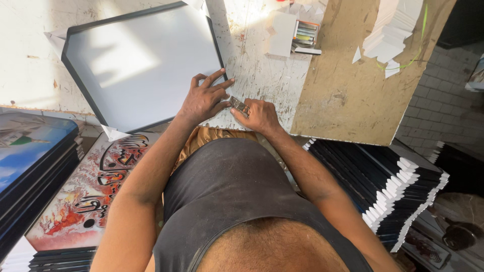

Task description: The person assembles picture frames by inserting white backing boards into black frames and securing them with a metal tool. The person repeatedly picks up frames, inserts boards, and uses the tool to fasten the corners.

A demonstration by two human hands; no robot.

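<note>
So the black-framed rectangular picture frame [138, 65] lies face down on the scuffed white tabletop [257, 75], plain white backing up. The left hand [204, 99] presses flat on the frame's near right corner, fingers spread. The right hand [259, 115], just beside that corner, has its fingers pinched round a small metal tool [240, 106] aimed at the frame edge. Looks like backing's in and the fastening is underway; can't tell how many edges are done. Right of the frame sits a brown board [353, 85].
</note>
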